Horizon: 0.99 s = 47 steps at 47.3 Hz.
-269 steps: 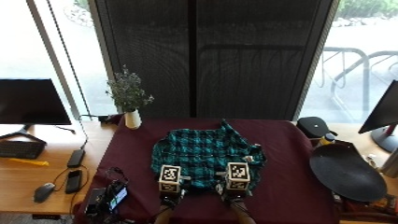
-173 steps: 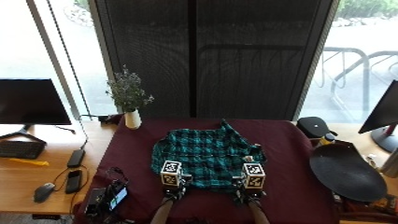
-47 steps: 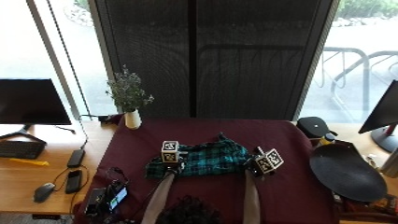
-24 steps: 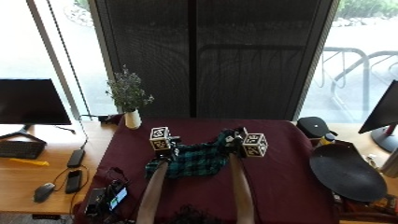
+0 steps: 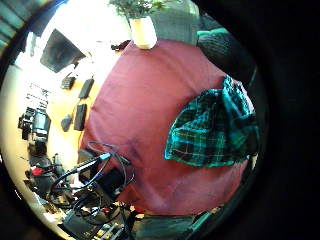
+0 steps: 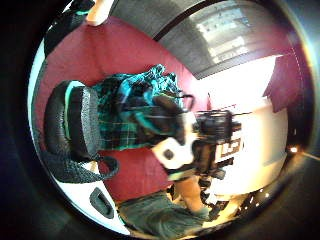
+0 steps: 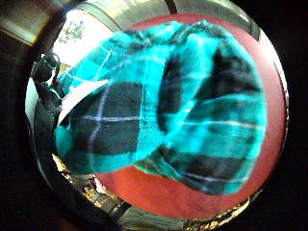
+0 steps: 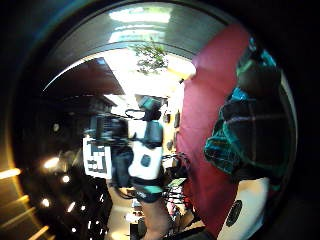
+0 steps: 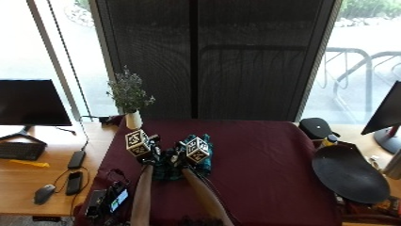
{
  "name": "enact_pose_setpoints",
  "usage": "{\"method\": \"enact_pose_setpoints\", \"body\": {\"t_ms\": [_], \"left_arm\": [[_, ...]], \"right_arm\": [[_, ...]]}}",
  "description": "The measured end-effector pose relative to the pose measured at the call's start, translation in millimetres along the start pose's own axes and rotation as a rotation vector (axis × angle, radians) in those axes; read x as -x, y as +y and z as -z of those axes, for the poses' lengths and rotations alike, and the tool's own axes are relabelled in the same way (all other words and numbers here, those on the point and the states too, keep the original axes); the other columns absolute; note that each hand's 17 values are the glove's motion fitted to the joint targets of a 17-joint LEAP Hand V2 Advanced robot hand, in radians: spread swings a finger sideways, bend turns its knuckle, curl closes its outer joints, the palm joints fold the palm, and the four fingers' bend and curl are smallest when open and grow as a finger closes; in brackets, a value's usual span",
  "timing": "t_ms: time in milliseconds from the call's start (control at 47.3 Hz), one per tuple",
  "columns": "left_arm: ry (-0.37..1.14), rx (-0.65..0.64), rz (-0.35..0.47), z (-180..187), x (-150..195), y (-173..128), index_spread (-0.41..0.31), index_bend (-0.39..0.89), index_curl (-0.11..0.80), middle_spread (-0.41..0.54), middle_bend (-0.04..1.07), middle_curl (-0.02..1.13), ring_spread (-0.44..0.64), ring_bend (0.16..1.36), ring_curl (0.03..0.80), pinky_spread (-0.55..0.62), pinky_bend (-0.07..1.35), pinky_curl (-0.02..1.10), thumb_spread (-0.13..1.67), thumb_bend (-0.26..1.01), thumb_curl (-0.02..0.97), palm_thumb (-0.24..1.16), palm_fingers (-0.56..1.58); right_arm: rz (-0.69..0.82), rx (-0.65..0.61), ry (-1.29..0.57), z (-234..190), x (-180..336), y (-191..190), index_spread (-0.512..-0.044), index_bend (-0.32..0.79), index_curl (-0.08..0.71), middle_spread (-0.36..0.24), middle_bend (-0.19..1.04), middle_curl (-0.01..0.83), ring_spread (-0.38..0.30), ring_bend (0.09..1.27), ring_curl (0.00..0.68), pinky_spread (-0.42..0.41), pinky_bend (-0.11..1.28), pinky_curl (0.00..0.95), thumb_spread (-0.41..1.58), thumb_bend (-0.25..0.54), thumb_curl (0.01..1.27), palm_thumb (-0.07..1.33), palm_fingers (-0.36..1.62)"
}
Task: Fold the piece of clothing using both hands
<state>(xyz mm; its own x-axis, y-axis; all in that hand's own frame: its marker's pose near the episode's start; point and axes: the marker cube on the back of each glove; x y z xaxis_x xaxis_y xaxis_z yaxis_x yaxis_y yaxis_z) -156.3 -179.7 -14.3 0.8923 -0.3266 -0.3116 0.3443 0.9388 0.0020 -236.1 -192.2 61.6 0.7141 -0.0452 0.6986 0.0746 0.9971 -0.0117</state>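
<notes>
The teal and black plaid shirt (image 9: 165, 168) is bunched up between my two hands over the left part of the maroon table (image 9: 263, 160). My left hand (image 9: 148, 154) grips one side of it and my right hand (image 9: 190, 157) grips the other, a short gap apart. In the left little finger side palm view the shirt (image 5: 215, 130) hangs in folds above the tabletop. It fills the right little finger side palm view as plaid cloth (image 7: 163, 110). In the left thumb side palm view, the right hand (image 6: 167, 117) holds the shirt (image 6: 117, 120). The right thumb side palm view shows the left hand (image 8: 142, 160) and the shirt (image 8: 250, 135).
A white vase with a plant (image 9: 132, 117) stands at the table's far left corner. A device with cables (image 9: 106, 200) lies at the near left corner. A black pouch (image 9: 316, 127) and a black round dish (image 9: 351, 174) sit to the right. A monitor (image 9: 31, 103), phone (image 9: 74, 181) and mouse (image 9: 44, 193) are on the left desk.
Both hands took hold of the flat shirt's near edge and carried it up and away. Since half a second ago the right hand has swung left toward the left hand, bunching the shirt.
</notes>
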Motion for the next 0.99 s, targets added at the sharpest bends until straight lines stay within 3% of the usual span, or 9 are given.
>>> {"method": "enact_pose_setpoints", "body": {"t_ms": [148,254,380,465,592,697,824,993], "left_arm": [[-0.028,0.052,0.027,7,-2,22,-0.112,0.14,0.333,-0.062,0.23,0.42,0.11,0.52,0.337,0.28,0.34,0.39,1.48,0.1,0.258,0.41,0.49],[-0.053,0.054,0.019,-5,-4,20,-0.113,0.13,0.33,-0.063,0.22,0.43,0.1,0.52,0.338,0.28,0.33,0.39,1.5,0.11,0.264,0.43,0.5],[-0.025,-0.002,-0.026,-15,-10,8,-0.111,0.13,0.326,-0.065,0.22,0.43,0.1,0.52,0.338,0.28,0.32,0.39,1.51,0.12,0.27,0.46,0.5],[-0.022,-0.017,-0.046,-16,-14,4,-0.106,0.13,0.324,-0.065,0.22,0.43,0.1,0.51,0.338,0.28,0.32,0.39,1.51,0.12,0.273,0.48,0.5],[-0.011,-0.038,-0.077,-12,-26,2,-0.111,0.14,0.324,-0.066,0.21,0.43,0.1,0.51,0.338,0.28,0.31,0.39,1.52,0.12,0.274,0.48,0.51],[-0.004,-0.042,-0.102,-7,-42,4,-0.112,0.13,0.322,-0.066,0.21,0.43,0.1,0.51,0.338,0.28,0.31,0.39,1.52,0.12,0.274,0.49,0.52],[-0.012,-0.056,-0.144,-9,-63,7,-0.113,0.14,0.324,-0.066,0.21,0.44,0.09,0.51,0.339,0.3,0.28,0.39,1.52,0.12,0.275,0.49,0.51],[-0.038,-0.091,-0.216,-21,-92,15,-0.114,0.14,0.324,-0.066,0.21,0.44,0.09,0.5,0.339,0.31,0.26,0.38,1.51,0.11,0.276,0.49,0.51]], "right_arm": [[0.017,0.096,-0.021,-37,-8,6,-0.302,-0.05,0.192,-0.219,0.18,0.355,-0.28,0.63,0.441,-0.347,0.73,0.38,0.53,-0.021,0.66,1.11,1.0],[0.054,0.125,0.001,-42,-18,1,-0.304,-0.06,0.129,-0.246,0.18,0.362,-0.284,0.68,0.451,-0.347,0.78,0.39,0.54,-0.022,0.66,1.11,0.95],[0.169,0.345,-0.123,-30,-12,3,-0.307,-0.05,0.073,-0.255,0.16,0.365,-0.287,0.71,0.452,-0.345,0.82,0.397,0.57,-0.025,0.67,1.11,0.89],[0.24,0.461,-0.166,-9,-10,7,-0.307,0.02,0.073,-0.217,0.13,0.35,-0.256,0.7,0.448,-0.301,0.83,0.399,0.66,-0.017,0.65,1.11,0.78],[0.245,0.639,-0.167,46,-11,19,-0.303,0.18,0.142,-0.153,0.18,0.357,-0.165,0.59,0.423,-0.141,0.68,0.368,0.86,-0.036,0.61,1.02,0.63],[0.323,0.573,0.101,93,-19,9,-0.303,0.2,0.193,-0.109,0.18,0.358,-0.115,0.5,0.383,-0.05,0.62,0.335,1.01,-0.037,0.57,0.93,0.66],[0.184,0.586,0.429,151,-27,14,-0.306,0.18,0.236,-0.08,0.18,0.361,-0.077,0.42,0.362,0.035,0.58,0.324,1.13,-0.029,0.53,0.86,0.67],[0.028,0.279,0.754,203,-63,-1,-0.31,0.19,0.292,-0.049,0.16,0.356,-0.022,0.32,0.343,0.122,0.54,0.32,1.22,-0.022,0.48,0.78,0.61]]}}
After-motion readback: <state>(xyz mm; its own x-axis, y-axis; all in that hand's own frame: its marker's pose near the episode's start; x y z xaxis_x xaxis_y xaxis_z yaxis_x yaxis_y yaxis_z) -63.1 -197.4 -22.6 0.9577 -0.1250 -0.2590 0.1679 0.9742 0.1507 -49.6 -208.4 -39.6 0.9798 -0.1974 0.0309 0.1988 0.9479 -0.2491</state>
